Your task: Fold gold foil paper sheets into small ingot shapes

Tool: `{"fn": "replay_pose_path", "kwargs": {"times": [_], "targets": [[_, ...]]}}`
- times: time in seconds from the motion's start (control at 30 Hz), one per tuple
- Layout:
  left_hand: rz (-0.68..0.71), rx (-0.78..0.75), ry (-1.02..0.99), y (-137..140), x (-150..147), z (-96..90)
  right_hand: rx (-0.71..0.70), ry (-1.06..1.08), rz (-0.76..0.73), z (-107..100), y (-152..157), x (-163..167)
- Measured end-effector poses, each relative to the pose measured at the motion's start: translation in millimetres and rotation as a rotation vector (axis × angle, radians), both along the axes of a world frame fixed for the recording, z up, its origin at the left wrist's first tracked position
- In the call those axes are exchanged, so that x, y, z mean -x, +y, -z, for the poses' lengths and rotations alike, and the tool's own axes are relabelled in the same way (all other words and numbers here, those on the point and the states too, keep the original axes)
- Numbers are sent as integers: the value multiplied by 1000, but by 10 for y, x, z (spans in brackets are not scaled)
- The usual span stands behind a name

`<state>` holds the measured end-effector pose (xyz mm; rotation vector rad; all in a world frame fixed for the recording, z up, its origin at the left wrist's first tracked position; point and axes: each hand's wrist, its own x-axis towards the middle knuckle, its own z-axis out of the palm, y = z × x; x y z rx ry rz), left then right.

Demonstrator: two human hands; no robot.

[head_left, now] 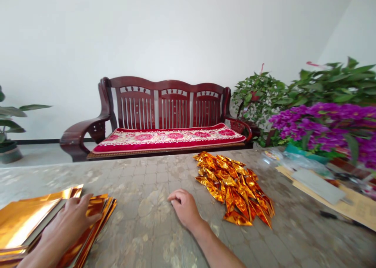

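My left hand (69,219) rests on loose stacks of shiny gold foil paper at the lower left, its thumb apart from the bent fingers. One stack (26,217) spreads out to the left of the hand, and the edges of another stack (98,225) show under and right of it. Near the middle of the table, my right hand (185,209) has its fingers curled together, with nothing visible in them. To its right lies a heap of folded gold foil pieces (235,185), apart from the hand.
A patterned cover lies over the table (147,229). Along the right side are a grey flat slab (319,185) on brown paper (357,205), a black pen-like object (337,217), clear plastic and purple flowers (326,123). Beyond the table stands a wooden bench (173,99) with a red floral cushion (173,136).
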<state>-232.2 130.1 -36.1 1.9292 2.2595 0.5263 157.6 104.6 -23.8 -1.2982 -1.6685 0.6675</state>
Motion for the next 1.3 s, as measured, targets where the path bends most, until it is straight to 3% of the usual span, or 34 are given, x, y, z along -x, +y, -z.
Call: {"fn": "replay_pose_path", "kwargs": {"times": [0.2,0.37,0.43,0.6,0.67,0.93,1.13,1.3], "targets": [[12,-37,210,-43,163,133,2,10,-6,4,5,-3],[-11,133,318,-192,125,-116,5,23,-15,26,16,-11],[73,194,309,-233,61,-243,4,23,-20,39,22,-13],[-17,257,359,-262,-43,-421,-1,2,-37,58,29,-23],[46,230,330,-280,-70,-461,-1,-13,-45,63,34,-32],[-69,239,316,-361,-226,-619,16,-42,-79,89,61,-63],[-71,218,241,-452,-401,-750,-13,-25,-72,90,60,-66],[175,42,62,-541,-950,-775,-33,-7,-65,80,40,-59]]}}
